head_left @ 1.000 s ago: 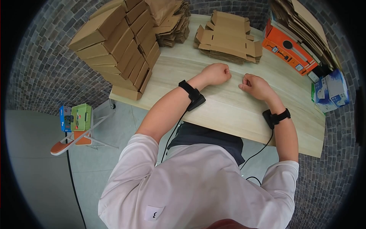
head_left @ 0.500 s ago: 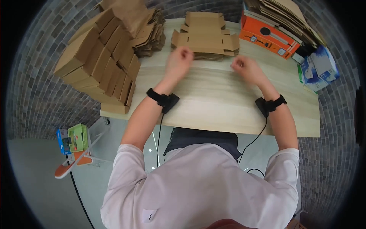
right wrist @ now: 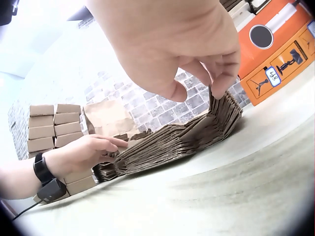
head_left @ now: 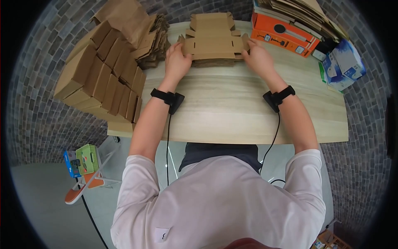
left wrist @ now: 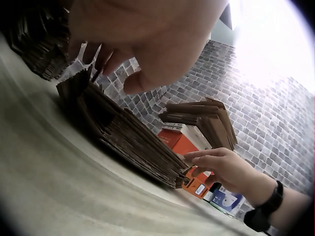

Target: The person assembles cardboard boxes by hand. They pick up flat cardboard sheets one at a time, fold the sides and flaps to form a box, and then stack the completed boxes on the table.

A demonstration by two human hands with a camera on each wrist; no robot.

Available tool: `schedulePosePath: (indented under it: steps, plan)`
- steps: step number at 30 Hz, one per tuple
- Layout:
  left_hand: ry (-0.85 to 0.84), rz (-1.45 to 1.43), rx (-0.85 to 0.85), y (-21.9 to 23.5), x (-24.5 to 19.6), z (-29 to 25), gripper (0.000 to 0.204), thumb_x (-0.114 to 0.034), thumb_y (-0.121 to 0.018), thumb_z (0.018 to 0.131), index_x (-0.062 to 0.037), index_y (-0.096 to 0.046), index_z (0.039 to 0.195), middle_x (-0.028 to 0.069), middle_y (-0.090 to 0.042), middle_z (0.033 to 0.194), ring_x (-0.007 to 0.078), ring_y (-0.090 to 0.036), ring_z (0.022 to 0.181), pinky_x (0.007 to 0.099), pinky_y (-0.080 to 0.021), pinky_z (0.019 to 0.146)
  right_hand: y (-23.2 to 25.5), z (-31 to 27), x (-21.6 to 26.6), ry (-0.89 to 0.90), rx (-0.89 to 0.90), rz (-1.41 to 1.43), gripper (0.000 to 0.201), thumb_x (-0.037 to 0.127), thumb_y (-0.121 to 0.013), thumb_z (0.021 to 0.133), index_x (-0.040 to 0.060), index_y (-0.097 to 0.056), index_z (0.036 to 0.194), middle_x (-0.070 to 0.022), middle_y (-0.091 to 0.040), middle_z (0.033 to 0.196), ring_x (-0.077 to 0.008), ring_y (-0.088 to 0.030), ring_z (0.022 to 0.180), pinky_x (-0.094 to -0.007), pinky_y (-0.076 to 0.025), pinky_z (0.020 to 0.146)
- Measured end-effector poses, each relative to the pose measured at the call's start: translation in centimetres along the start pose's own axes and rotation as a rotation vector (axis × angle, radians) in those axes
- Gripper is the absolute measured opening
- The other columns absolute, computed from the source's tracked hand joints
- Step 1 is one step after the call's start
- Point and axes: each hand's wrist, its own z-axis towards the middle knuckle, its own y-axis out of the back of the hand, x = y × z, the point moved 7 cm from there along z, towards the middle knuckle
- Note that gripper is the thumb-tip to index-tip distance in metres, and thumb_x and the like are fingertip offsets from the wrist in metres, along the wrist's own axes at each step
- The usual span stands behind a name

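Observation:
A stack of flat, unfolded cardboard boxes (head_left: 213, 41) lies at the back middle of the table. My left hand (head_left: 177, 64) is at its left end, fingers loosely bent over the side flaps; in the left wrist view a gap shows between the thumb and the stack (left wrist: 133, 142). At the right end is my right hand (head_left: 259, 60). In the right wrist view the fingertips of this right hand (right wrist: 172, 44) touch an upright flap of the stack (right wrist: 167, 147), with the thumb apart from them. Whether the left fingertips touch cardboard I cannot tell.
Folded boxes (head_left: 97, 79) are piled high at the left, beside a heap of flattened cardboard (head_left: 151, 41). An orange box (head_left: 282, 33) stands back right under more cardboard, near a blue and white package (head_left: 342, 64). Cables hang from both wrist cameras.
Both hands have moved from over the middle of the table to the two ends of the cardboard stack, and their curled fingers have loosened. The head view has shifted.

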Motion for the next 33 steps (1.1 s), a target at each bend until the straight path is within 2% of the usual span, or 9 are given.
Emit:
schedulePosePath:
  steps: [5, 8, 10, 14, 16, 19, 26, 28, 33]
  plan:
    - [-0.017, 0.017, -0.052, 0.5, -0.5, -0.1, 0.049, -0.021, -0.064, 0.085, 0.0033, -0.057, 0.127, 0.0174, -0.062, 0.124, 0.0363, -0.051, 0.121, 0.0463, -0.041, 0.103, 0.6, -0.3, 1.4, 0.071, -0.095, 0.037, 0.043, 0.025, -0.058, 0.09, 0.0024, -0.059, 0.127, -0.017, -0.061, 0.13, -0.0357, -0.064, 0.108, -0.0464, -0.053, 0.09]
    - [0.027, -0.006, -0.105, 1.1, -0.2, 1.1, 0.036, -0.02, -0.064, 0.087, 0.0003, -0.063, 0.116, 0.0172, -0.063, 0.117, 0.0353, -0.052, 0.117, 0.0483, -0.041, 0.099, 0.3, 0.9, 0.5, -0.086, -0.011, 0.13, 0.041, 0.025, -0.059, 0.09, 0.0031, -0.059, 0.125, -0.0168, -0.068, 0.117, -0.0374, -0.066, 0.102, -0.0474, -0.054, 0.086]
    - [0.05, 0.181, 0.04, 0.9, -0.1, 1.7, 0.026, -0.019, -0.064, 0.088, -0.0006, -0.064, 0.107, 0.0162, -0.065, 0.108, 0.0344, -0.054, 0.112, 0.0488, -0.041, 0.097, -0.8, 1.7, -0.2, -0.086, 0.029, 0.0, 0.034, 0.026, -0.061, 0.09, 0.0021, -0.064, 0.114, -0.0168, -0.072, 0.097, -0.0389, -0.068, 0.093, -0.0475, -0.054, 0.08]
    - [0.052, 0.178, -0.066, 2.3, -0.3, 2.9, 0.019, -0.018, -0.063, 0.088, 0.0001, -0.061, 0.096, 0.0174, -0.064, 0.103, 0.0348, -0.056, 0.106, 0.0477, -0.044, 0.092, -1.2, 4.0, -2.7, -0.193, 0.006, 0.035, 0.028, 0.026, -0.062, 0.089, 0.0009, -0.067, 0.101, -0.0196, -0.071, 0.086, -0.039, -0.069, 0.088, -0.047, -0.054, 0.076]
    - [0.055, -0.105, -0.179, 4.1, -0.5, 2.8, 0.019, -0.018, -0.061, 0.089, 0.0008, -0.059, 0.093, 0.0197, -0.063, 0.101, 0.0369, -0.059, 0.096, 0.0469, -0.047, 0.083, 1.0, 4.0, -2.4, -0.118, -0.175, 0.215, 0.026, 0.026, -0.061, 0.089, 0.0002, -0.067, 0.09, -0.0194, -0.069, 0.075, -0.0361, -0.07, 0.077, -0.0447, -0.054, 0.072]
    - [0.097, -0.213, -0.2, 6.3, -1.5, 2.0, 0.019, -0.018, -0.06, 0.09, 0.0011, -0.055, 0.092, 0.021, -0.062, 0.099, 0.0393, -0.061, 0.087, 0.0476, -0.048, 0.076, 2.9, 2.6, -1.4, -0.218, -0.085, 0.475, 0.025, 0.024, -0.059, 0.089, 0.0002, -0.063, 0.084, -0.0171, -0.068, 0.07, -0.0309, -0.07, 0.068, -0.0416, -0.054, 0.068]
    - [0.025, -0.09, -0.099, 1.9, 0.7, 1.6, 0.028, -0.015, -0.06, 0.09, 0.0015, -0.057, 0.112, 0.0215, -0.064, 0.108, 0.0412, -0.062, 0.1, 0.0483, -0.05, 0.084, 1.1, 2.0, -2.1, -0.281, 0.002, 0.383, 0.021, 0.02, -0.058, 0.091, -0.0005, -0.057, 0.087, -0.0132, -0.068, 0.065, -0.0238, -0.071, 0.061, -0.0363, -0.055, 0.062]
    - [-0.086, -0.037, -0.114, 1.2, 0.8, 1.5, 0.032, -0.011, -0.06, 0.09, 0.0005, -0.056, 0.12, 0.0217, -0.065, 0.112, 0.041, -0.062, 0.105, 0.0477, -0.05, 0.088, -0.8, 2.0, -3.4, -0.403, 0.09, 0.508, 0.022, 0.019, -0.058, 0.091, -0.0027, -0.059, 0.096, -0.0123, -0.068, 0.066, -0.0213, -0.072, 0.061, -0.0334, -0.056, 0.061]
    - [-0.06, -0.045, -0.069, 0.7, 1.3, 3.4, 0.033, -0.01, -0.061, 0.09, 0.0001, -0.056, 0.121, 0.0226, -0.063, 0.115, 0.041, -0.06, 0.108, 0.0467, -0.049, 0.091, -2.4, 2.9, -3.7, -0.456, 0.1, 0.653, 0.028, 0.013, -0.059, 0.091, -0.0072, -0.06, 0.11, -0.0131, -0.071, 0.076, -0.0179, -0.072, 0.063, -0.029, -0.058, 0.059]
